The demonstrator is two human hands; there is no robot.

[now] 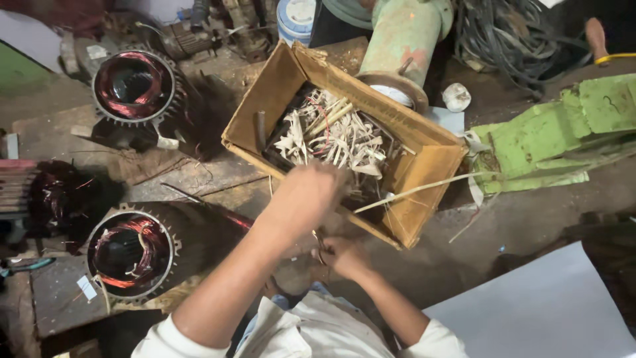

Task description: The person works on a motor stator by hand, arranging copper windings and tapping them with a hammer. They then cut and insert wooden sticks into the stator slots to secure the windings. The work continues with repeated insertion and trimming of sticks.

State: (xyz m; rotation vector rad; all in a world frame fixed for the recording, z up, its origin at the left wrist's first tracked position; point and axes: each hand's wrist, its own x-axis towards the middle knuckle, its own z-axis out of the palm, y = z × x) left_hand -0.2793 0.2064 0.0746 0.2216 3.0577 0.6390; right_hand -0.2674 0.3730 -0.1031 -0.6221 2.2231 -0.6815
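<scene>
Left hand (306,193) over cardboard box (424,174) rim, right hand (342,255) just below.

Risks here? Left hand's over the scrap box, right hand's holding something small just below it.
1. The left hand reaches over the cardboard box of stiff strips and wire offcuts; the ends might prick or scratch it.
2. A long strip sticks out past the box rim and could snag a sleeve or tip scraps out.
3. The right hand holds a thin metal piece, too blurred to identify, close to the left forearm; a slip might nick it.
</scene>
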